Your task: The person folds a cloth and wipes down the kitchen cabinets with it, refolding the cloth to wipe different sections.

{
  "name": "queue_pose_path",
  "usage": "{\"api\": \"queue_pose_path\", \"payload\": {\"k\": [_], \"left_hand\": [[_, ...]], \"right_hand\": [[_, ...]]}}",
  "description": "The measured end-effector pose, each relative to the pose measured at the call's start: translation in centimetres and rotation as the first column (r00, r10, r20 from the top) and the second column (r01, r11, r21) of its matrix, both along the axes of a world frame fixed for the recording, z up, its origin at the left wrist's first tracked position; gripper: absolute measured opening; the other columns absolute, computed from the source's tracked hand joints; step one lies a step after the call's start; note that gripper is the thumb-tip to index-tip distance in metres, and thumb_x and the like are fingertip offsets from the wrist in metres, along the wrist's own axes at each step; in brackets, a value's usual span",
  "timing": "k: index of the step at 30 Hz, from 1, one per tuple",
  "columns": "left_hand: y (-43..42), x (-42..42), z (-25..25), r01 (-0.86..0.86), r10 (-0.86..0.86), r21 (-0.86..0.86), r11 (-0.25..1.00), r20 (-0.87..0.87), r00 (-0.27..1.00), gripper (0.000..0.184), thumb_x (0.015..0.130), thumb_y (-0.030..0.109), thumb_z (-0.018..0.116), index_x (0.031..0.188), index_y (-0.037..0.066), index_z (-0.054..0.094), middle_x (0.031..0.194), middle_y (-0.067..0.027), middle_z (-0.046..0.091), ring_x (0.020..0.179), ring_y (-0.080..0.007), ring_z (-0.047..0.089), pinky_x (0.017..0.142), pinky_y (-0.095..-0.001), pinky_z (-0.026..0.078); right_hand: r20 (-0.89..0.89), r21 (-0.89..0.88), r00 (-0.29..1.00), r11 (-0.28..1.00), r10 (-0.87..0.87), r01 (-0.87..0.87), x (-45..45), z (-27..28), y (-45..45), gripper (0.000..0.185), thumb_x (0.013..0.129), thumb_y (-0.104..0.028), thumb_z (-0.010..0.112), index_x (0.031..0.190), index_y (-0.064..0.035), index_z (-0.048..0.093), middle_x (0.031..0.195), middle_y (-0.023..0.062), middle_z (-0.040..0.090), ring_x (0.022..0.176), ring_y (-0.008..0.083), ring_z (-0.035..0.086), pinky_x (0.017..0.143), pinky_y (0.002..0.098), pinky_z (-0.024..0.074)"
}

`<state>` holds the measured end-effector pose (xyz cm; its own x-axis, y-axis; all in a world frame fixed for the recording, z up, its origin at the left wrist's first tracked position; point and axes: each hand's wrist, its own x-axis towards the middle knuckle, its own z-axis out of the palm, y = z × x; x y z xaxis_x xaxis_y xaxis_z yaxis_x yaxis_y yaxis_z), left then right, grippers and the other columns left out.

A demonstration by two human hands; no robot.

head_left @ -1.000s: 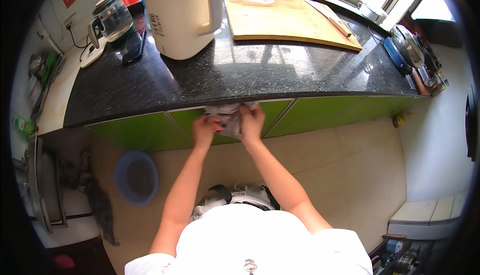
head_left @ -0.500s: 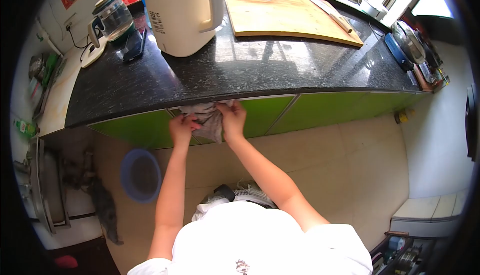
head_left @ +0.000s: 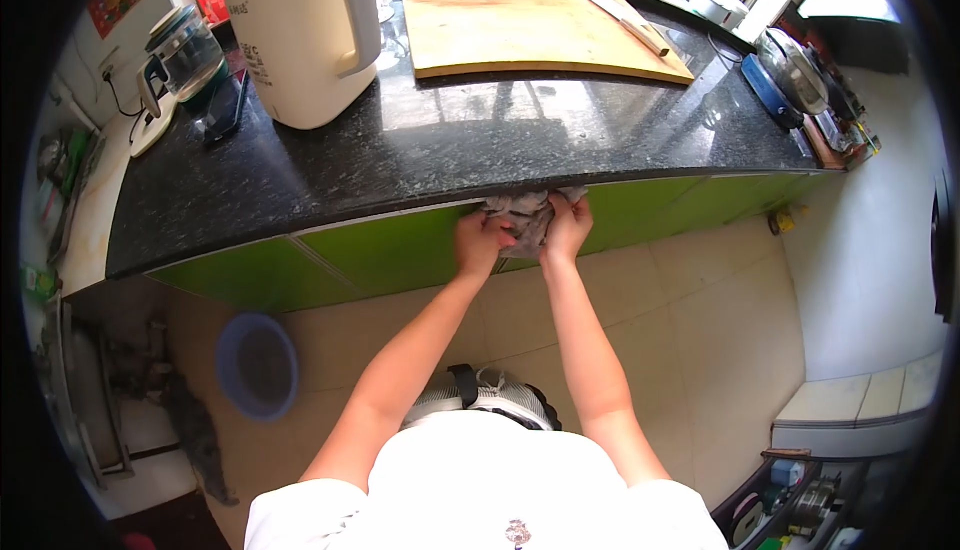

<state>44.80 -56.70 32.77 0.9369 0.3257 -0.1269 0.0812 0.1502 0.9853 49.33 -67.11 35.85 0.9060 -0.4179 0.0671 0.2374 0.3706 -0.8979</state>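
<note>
A crumpled greyish cloth (head_left: pixel 526 222) hangs between my two hands, just below the front edge of the black countertop (head_left: pixel 430 165) and against the green cabinet fronts (head_left: pixel 385 250). My left hand (head_left: pixel 482 242) is closed on the cloth's left side, where a small reddish-pink patch shows by the fingers. Its right side is pinched in my right hand (head_left: pixel 568 225), with the fingers near the counter's underside. Part of the cloth is hidden behind my fingers.
On the counter are a cream kettle (head_left: pixel 305 45), a glass pot (head_left: pixel 187 55), a dark phone (head_left: pixel 228 105) and a cutting board (head_left: pixel 530 32) with a knife (head_left: pixel 630 22). A blue basin (head_left: pixel 257 365) stands on the floor, near a grey cat (head_left: pixel 195 435).
Both hands and the cloth first shifted left along the cabinet fronts, then moved right, past where they were a second ago. The camera view has shifted as well.
</note>
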Motion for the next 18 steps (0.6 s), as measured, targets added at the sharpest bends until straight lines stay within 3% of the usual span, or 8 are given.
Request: {"api": "queue_pose_path", "payload": {"k": [2, 5, 8, 10, 12, 18], "left_hand": [[1.8, -0.9, -0.6, -0.045, 0.046, -0.053, 0.998, 0.027, 0.999, 0.017, 0.084, 0.006, 0.049, 0.078, -0.004, 0.061, 0.06, -0.0116, 0.062, 0.053, -0.0188, 0.063, 0.049, -0.0254, 0.05], [6.1, -3.4, -0.7, -0.158, 0.158, -0.016, 0.987, 0.049, 0.986, 0.018, 0.085, 0.006, 0.048, 0.078, -0.004, 0.061, 0.06, -0.012, 0.062, 0.053, -0.0192, 0.063, 0.05, -0.0257, 0.05], [11.7, -6.9, -1.0, -0.303, 0.303, -0.007, 0.953, 0.052, 0.952, 0.018, 0.085, 0.006, 0.049, 0.078, -0.005, 0.061, 0.061, -0.0134, 0.063, 0.053, -0.0188, 0.063, 0.05, -0.0258, 0.05], [15.9, -9.2, -1.4, -0.38, 0.379, 0.03, 0.924, 0.04, 0.925, 0.019, 0.087, 0.005, 0.048, 0.076, -0.004, 0.06, 0.062, -0.0122, 0.064, 0.054, -0.0182, 0.063, 0.049, -0.0253, 0.048], [19.6, -11.3, -1.3, -0.462, 0.461, 0.049, 0.886, 0.031, 0.887, 0.02, 0.087, 0.007, 0.049, 0.077, -0.004, 0.06, 0.061, -0.0124, 0.063, 0.054, -0.0176, 0.063, 0.05, -0.0248, 0.047], [22.8, -13.1, 1.1, -0.449, 0.463, 0.215, 0.867, -0.016, 0.886, 0.021, 0.088, 0.008, 0.048, 0.077, -0.005, 0.061, 0.06, -0.0113, 0.063, 0.054, -0.016, 0.063, 0.05, -0.0243, 0.046]], "right_hand": [[0.02, 0.098, 1.0, 0.995, -0.009, 0.007, -0.8, -0.6, 2.2, 0.013, 0.075, 0.003, 0.057, 0.088, 0.0018, 0.059, 0.085, 0.0038, 0.062, 0.077, 0.0111, 0.053, 0.071, 0.026, 0.0423], [-0.019, 0.05, 0.992, 0.991, 0.126, -0.125, -3.6, -0.4, 6.7, 0.016, 0.078, 0.0, 0.057, 0.094, 0.0019, 0.059, 0.09, 0.0043, 0.062, 0.081, 0.0119, 0.054, 0.075, 0.0262, 0.0419], [-0.084, 0.025, 0.958, 0.962, 0.273, -0.272, -6.5, -0.9, 12.2, 0.013, 0.08, -0.004, 0.059, 0.093, 0.0006, 0.06, 0.085, 0.0028, 0.062, 0.077, 0.0101, 0.053, 0.071, 0.0261, 0.042], [-0.14, -0.032, 0.899, 0.906, 0.415, -0.423, -8.1, -1.4, 15.6, 0.009, 0.081, -0.007, 0.061, 0.088, -0.0015, 0.059, 0.075, 0.0005, 0.059, 0.064, 0.0074, 0.05, 0.059, 0.025, 0.042], [-0.155, 0.042, 0.825, 0.838, 0.544, -0.544, -9.7, -1.0, 18.9, 0.008, 0.08, -0.008, 0.062, 0.081, -0.0035, 0.056, 0.067, -0.0014, 0.054, 0.052, 0.0051, 0.045, 0.045, 0.0239, 0.0365], [-0.176, 0.092, 0.766, 0.785, 0.618, -0.612, -10.9, -0.6, 21.6, 0.007, 0.08, -0.006, 0.063, 0.084, -0.0052, 0.057, 0.07, -0.0009, 0.057, 0.048, 0.0039, 0.044, 0.038, 0.0211, 0.0319]]}}
